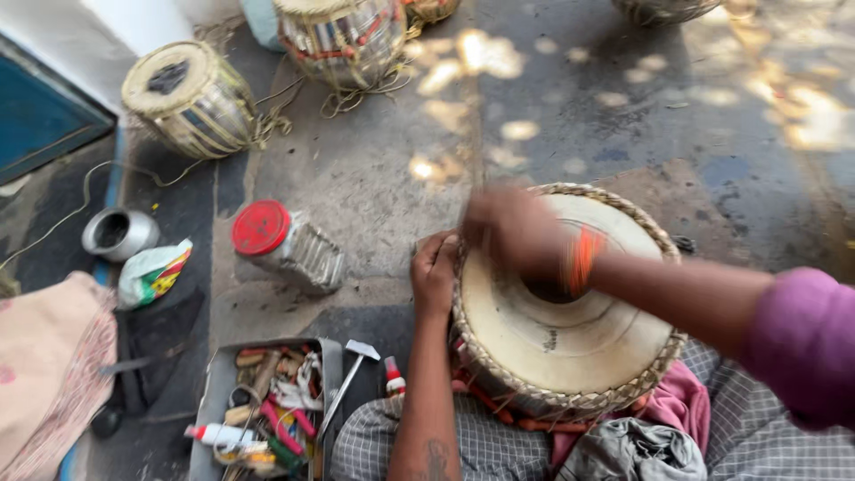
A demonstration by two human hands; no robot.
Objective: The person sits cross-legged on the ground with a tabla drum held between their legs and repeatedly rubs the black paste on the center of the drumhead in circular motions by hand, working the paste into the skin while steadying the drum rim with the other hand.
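Drum (570, 338) propped in lap, head tilted up for reach; left hand (434, 272) clamped on its woven rim to steady, right hand (512, 233) blurred above skin, grip unclear; toolbox (267, 410) left of drum.

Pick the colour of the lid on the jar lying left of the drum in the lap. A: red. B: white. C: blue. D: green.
A: the jar lying on the ground left of the drum has a round red lid.
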